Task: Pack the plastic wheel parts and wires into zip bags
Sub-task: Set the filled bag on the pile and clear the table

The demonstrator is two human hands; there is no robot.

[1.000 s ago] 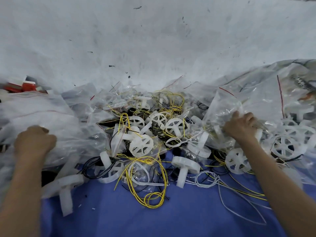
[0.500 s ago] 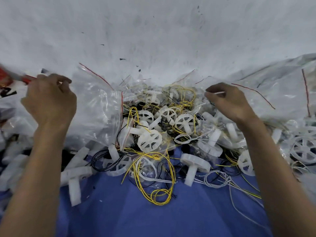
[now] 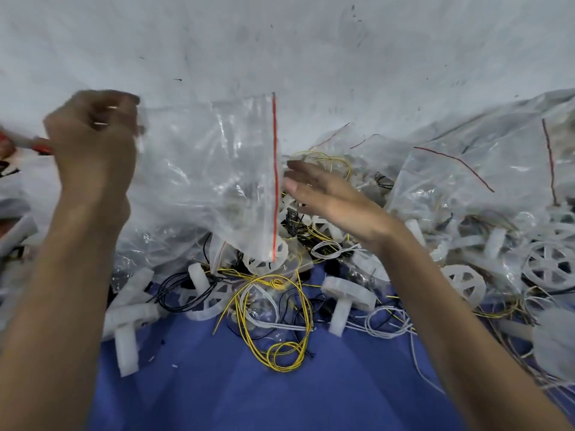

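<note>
Compared with 0.5 s back, head view: found zip bag (image 3: pixel 211 169) swung out to centre and spread flat in the air, with red seal strip (image 3: pixel 274 181) now running vertically down its right edge. Noted left hand (image 3: pixel 90 144) at upper left, blurred, fingers curled and pinching the bag's top left corner. Noted right hand (image 3: pixel 326 197) shifted left, fingers straight and loosely spread, tips just beside the strip; cannot tell whether touching. Saw the bag hanging over the heap, its lower edge in front of a white wheel. Logged wheel parts (image 3: pixel 347 293) lying on blue cloth (image 3: pixel 217 384) beneath, tangled with yellow wire (image 3: pixel 280 321), white wire (image 3: pixel 382 321) and black wire (image 3: pixel 174 284). Logged more clear bags (image 3: pixel 466 181) at right, piled over further wheels.
</note>
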